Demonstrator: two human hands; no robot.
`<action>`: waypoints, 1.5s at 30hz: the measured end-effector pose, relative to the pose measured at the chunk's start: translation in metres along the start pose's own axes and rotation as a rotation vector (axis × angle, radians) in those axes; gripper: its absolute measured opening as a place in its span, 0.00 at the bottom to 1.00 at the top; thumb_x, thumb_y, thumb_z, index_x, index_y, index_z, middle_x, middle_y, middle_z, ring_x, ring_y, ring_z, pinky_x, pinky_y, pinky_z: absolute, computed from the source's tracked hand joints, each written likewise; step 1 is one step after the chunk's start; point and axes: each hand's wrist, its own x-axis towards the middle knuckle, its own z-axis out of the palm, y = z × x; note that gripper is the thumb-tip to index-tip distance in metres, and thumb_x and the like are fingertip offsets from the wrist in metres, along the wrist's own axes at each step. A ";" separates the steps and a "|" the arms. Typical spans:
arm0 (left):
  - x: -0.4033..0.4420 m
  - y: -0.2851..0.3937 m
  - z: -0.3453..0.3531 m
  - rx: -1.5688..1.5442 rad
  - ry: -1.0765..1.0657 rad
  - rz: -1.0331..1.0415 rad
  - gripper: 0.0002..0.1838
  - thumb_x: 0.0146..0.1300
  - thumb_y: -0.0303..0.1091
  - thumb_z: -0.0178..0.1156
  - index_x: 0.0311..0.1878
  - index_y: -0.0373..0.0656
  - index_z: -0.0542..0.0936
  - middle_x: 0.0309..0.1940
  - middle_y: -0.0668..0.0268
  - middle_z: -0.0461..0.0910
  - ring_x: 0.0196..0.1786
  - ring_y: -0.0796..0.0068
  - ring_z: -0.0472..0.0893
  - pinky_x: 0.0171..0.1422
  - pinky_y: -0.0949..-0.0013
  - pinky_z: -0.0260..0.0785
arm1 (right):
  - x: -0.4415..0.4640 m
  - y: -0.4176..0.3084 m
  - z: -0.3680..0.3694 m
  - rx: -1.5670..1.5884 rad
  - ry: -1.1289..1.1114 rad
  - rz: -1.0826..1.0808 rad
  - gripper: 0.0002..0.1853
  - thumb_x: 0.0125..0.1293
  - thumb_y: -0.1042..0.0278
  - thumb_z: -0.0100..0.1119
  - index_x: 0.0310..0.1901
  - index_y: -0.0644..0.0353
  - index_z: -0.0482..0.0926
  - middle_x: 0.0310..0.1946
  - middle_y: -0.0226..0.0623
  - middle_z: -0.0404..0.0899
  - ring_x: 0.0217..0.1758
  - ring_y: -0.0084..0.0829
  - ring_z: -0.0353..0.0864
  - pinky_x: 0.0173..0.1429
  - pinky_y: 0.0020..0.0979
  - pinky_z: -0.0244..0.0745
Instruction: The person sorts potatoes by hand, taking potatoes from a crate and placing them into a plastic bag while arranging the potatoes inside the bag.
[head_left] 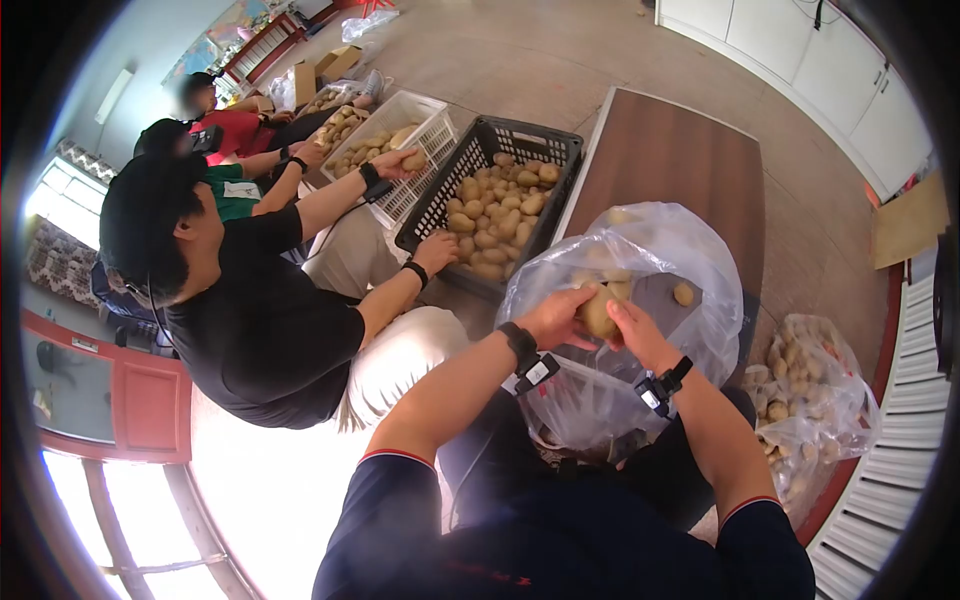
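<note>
Both my hands are closed around one potato (598, 312) above the mouth of a clear plastic bag (685, 240). My left hand (558, 318) grips it from the left, and my right hand (640, 332) has its fingers against the other side. Inside the bag, a single potato (683, 293) lies on a dark surface, with a few more behind my hands. A black crate (572, 150) full of potatoes stands to the left of the bag. Each of my wrists wears a dark band with a small device.
Beside me on the left sits a person in black (270, 310), one hand in the black crate, the other holding a potato over a white crate (440, 130). Further people sit beyond. A brown board (680, 150) lies ahead; another potato bag (800, 370) is at the right.
</note>
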 end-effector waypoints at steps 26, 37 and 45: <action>-0.035 0.030 -0.092 0.588 0.944 0.609 0.39 0.57 0.53 0.68 0.66 0.42 0.66 0.59 0.57 0.75 0.61 0.59 0.76 0.66 0.60 0.68 | 0.028 0.053 -0.034 -0.535 0.289 -0.079 0.14 0.68 0.60 0.59 0.43 0.64 0.77 0.28 0.34 0.80 0.25 0.24 0.78 0.30 0.27 0.73; -0.005 0.014 -0.148 0.453 0.881 0.639 0.25 0.66 0.40 0.61 0.61 0.38 0.68 0.56 0.56 0.76 0.55 0.60 0.79 0.58 0.58 0.74 | 0.023 0.057 -0.034 -0.841 0.273 -0.224 0.14 0.62 0.60 0.61 0.43 0.62 0.78 0.37 0.47 0.82 0.42 0.48 0.81 0.47 0.41 0.75; 0.000 0.032 -0.124 -0.670 0.631 0.562 0.18 0.72 0.42 0.51 0.53 0.36 0.72 0.41 0.59 0.78 0.46 0.51 0.80 0.49 0.54 0.77 | 0.021 0.054 -0.036 -0.897 0.250 -0.251 0.15 0.61 0.61 0.61 0.43 0.64 0.77 0.39 0.49 0.79 0.45 0.50 0.79 0.49 0.44 0.74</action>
